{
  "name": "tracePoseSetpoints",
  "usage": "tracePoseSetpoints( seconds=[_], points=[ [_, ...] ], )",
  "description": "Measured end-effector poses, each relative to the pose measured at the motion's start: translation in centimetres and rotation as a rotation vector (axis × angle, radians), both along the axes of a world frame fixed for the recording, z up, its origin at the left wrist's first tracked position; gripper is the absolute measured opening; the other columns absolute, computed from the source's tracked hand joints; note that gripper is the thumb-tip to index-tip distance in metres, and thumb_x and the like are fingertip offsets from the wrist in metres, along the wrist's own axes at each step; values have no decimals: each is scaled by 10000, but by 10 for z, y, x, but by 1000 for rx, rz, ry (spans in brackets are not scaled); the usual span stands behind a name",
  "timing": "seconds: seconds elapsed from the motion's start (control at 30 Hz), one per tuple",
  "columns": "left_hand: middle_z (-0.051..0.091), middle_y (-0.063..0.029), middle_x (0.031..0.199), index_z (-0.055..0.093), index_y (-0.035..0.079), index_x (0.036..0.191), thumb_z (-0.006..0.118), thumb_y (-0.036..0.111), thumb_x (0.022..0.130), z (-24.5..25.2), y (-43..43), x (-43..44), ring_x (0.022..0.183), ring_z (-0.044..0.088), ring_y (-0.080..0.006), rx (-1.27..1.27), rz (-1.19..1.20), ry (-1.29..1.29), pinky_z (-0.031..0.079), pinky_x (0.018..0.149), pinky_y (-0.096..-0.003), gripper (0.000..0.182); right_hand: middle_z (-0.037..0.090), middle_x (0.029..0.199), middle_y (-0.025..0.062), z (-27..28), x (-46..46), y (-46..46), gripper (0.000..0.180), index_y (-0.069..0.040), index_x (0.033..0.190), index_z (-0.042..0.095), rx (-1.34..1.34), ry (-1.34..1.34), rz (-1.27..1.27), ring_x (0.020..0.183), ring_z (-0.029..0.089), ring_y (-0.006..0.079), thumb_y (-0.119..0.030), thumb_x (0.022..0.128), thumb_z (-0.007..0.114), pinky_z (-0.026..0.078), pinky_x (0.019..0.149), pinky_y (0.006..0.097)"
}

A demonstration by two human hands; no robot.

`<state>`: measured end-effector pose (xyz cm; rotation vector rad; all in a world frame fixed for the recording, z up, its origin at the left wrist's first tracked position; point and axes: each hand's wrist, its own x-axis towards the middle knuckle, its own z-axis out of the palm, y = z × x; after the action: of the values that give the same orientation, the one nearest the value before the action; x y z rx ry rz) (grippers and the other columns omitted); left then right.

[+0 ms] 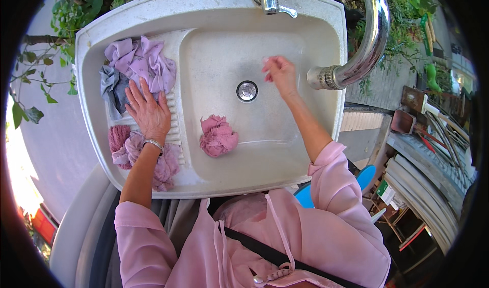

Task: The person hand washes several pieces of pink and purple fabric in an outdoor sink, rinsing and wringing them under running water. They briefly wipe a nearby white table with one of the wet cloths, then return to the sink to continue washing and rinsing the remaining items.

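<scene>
My left hand (149,106) lies palm down with spread fingers on a grey-blue cloth (110,83) on the sink's ribbed drainboard (175,112). A crumpled lilac cloth with a small print (158,68) touches its fingertips. Below, beside my left wrist, are a dark pink knitted cloth (119,137) and a mottled pink cloth (166,169). My right hand (282,74), loosely curled, hovers over the basin (267,120) to the right of the drain (247,91); no object shows in it. A bunched pink cloth (218,137) sits on the basin floor, apart from both hands.
A chrome tap with a lever (272,4) stands at the sink's back rim. A thick chrome pipe (376,39) arches down to the right wall of the basin. Leafy plants (82,11) border the back. Tools with handles (439,116) and stacked boards (416,196) lie at right.
</scene>
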<state>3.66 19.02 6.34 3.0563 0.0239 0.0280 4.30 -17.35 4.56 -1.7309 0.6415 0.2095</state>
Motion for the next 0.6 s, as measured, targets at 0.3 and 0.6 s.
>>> tracePoseSetpoints(
  seconds=[0.3, 0.6],
  points=[
    [193, -188, 1606, 264, 95, 1543, 508, 384, 968, 1, -2, 3, 1476, 173, -415, 0, -8, -7, 215, 1124, -636, 688, 570, 657, 5, 116, 97, -15, 371, -81, 818, 587, -43, -358, 62, 591, 494, 65, -389, 1019, 535, 402, 559, 225],
    [196, -194, 1601, 279, 86, 1533, 514, 378, 966, 1, 0, 0, 1477, 163, -417, -4, -4, 4, 211, 1125, -640, 680, 512, 700, -28, 148, 117, -18, 320, -93, 849, 543, -217, -386, 567, 639, 458, 59, -378, 976, 614, 380, 602, 214]
  ],
)
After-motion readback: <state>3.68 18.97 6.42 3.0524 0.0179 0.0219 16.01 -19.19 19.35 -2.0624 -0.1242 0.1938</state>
